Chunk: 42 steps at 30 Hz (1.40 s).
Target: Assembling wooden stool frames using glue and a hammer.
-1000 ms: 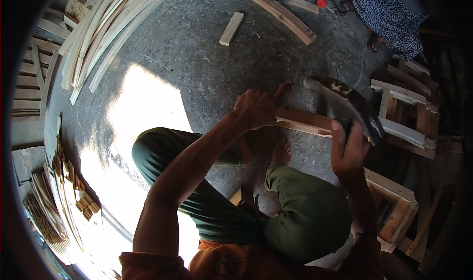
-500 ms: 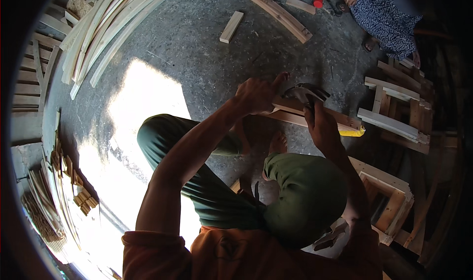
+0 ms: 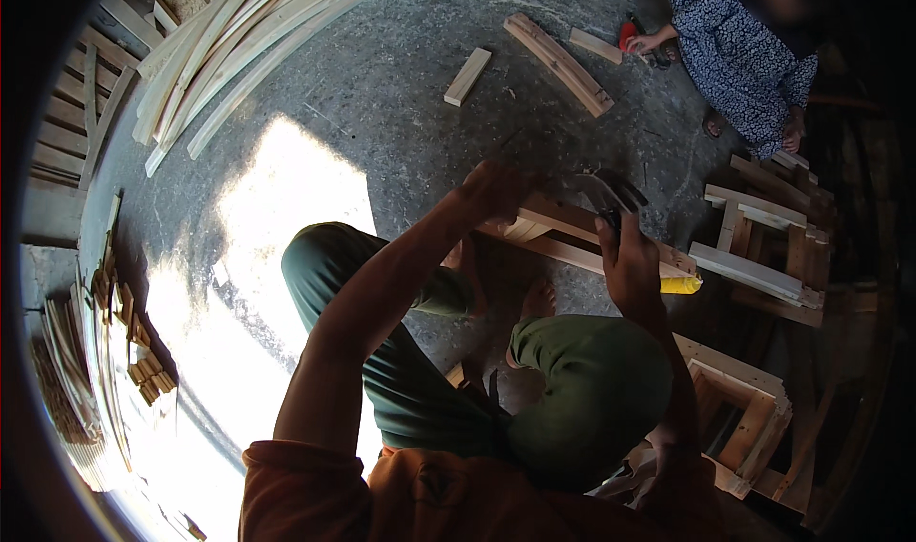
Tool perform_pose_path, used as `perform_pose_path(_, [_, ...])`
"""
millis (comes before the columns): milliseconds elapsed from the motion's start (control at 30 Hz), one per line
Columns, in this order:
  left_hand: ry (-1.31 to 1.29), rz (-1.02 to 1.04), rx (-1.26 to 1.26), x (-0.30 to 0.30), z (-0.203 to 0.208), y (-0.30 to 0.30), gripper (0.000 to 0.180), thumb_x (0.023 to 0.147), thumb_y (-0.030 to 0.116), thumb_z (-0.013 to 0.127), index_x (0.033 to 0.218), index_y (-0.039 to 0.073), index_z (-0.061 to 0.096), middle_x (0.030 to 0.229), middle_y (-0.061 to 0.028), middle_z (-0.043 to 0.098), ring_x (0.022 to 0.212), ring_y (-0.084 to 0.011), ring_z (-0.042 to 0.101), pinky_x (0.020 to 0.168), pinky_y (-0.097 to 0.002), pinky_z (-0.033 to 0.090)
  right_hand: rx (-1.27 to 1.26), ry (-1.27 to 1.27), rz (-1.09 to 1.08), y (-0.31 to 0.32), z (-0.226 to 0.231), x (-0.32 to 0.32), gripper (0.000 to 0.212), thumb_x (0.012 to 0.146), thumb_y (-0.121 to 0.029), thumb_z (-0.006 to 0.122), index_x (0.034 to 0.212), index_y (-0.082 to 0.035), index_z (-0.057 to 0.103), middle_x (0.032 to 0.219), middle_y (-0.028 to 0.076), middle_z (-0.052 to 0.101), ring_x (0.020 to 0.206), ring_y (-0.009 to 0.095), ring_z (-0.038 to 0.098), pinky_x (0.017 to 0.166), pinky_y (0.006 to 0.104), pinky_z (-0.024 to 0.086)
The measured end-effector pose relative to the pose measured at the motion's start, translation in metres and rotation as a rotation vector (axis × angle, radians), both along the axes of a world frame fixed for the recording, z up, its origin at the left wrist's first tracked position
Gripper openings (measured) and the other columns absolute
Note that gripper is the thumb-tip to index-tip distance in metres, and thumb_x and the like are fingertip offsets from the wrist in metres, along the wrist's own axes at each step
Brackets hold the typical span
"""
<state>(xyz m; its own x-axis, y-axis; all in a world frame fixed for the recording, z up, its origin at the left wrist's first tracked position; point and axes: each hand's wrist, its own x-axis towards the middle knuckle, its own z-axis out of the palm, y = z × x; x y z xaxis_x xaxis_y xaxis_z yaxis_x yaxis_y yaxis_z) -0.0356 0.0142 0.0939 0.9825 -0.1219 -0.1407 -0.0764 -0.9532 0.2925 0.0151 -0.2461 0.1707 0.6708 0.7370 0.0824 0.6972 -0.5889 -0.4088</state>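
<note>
1. Left hand [image 3: 494,191] pressed flat on wooden frame piece [image 3: 572,232], lying on floor [image 3: 382,103] before the knees.
2. Right hand [image 3: 630,265] wrapped tight round hammer [image 3: 606,194].
3. Wood likely stiff, light; best held near the end.

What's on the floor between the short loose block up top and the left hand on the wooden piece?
In the head view, nothing but bare grey concrete floor lies between the short block and the left hand, which rests on the wooden frame piece.
</note>
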Motion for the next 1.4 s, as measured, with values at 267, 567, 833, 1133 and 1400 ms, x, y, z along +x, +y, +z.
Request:
perform_pose_path(267, [-0.111, -0.042, -0.043, 0.001, -0.007, 0.004, 0.085, 0.066, 0.022, 0.084, 0.143, 0.022, 0.048, 0.126, -0.0068, 0.065, 0.108, -0.0286, 0.067, 0.086, -0.0419, 0.056, -0.127, -0.016, -0.056, 0.017, 0.015, -0.003, 0.038, 0.102, -0.017, 0.056, 0.129, 0.006, 0.044, 0.087, 0.028, 0.064, 0.087, 0.048, 0.066, 0.069, 0.0507, 0.052])
perform_pose_path(567, [-0.184, -0.020, 0.034, -0.005, 0.003, -0.001, 0.082, 0.068, 0.022, 0.081, 0.143, 0.022, 0.049, 0.127, -0.0078, 0.064, 0.108, -0.0276, 0.067, 0.087, -0.0426, 0.057, 0.214, -0.157, 0.024, 0.050, 0.068, -0.011, 0.023, 0.104, -0.021, 0.052, 0.102, 0.001, 0.045, 0.064, 0.016, 0.059, 0.059, 0.031, 0.065, 0.053, 0.0411, 0.049])
perform_pose_path(833, [-0.068, -0.014, 0.040, -0.001, 0.018, -0.003, 0.078, 0.067, 0.026, 0.084, 0.138, 0.015, 0.054, 0.118, -0.0117, 0.069, 0.104, -0.0263, 0.070, 0.082, -0.0395, 0.059, 0.427, -0.314, 0.044, 0.051, 0.060, -0.014, 0.027, 0.102, -0.020, 0.055, 0.113, 0.004, 0.051, 0.078, 0.023, 0.065, 0.070, 0.039, 0.068, 0.058, 0.0449, 0.051])
perform_pose_path(1133, [-0.052, -0.032, 0.042, 0.001, 0.003, -0.003, 0.080, 0.069, 0.024, 0.080, 0.142, 0.017, 0.049, 0.136, -0.0137, 0.058, 0.123, -0.0312, 0.059, 0.096, -0.0436, 0.054, 0.410, -0.250, -0.042, 0.040, 0.048, -0.011, 0.029, 0.101, -0.017, 0.057, 0.118, 0.006, 0.051, 0.085, 0.026, 0.066, 0.080, 0.040, 0.069, 0.066, 0.0458, 0.053])
perform_pose_path(1400, [-0.378, -0.043, 0.077, -0.001, 0.005, -0.004, 0.085, 0.068, 0.027, 0.084, 0.143, 0.015, 0.047, 0.109, -0.0142, 0.071, 0.097, -0.0330, 0.071, 0.083, -0.0429, 0.059, 0.485, -0.174, -0.009, 0.040, 0.013, -0.008, 0.026, 0.102, -0.024, 0.054, 0.104, 0.000, 0.047, 0.074, 0.023, 0.063, 0.068, 0.041, 0.066, 0.058, 0.0496, 0.051])
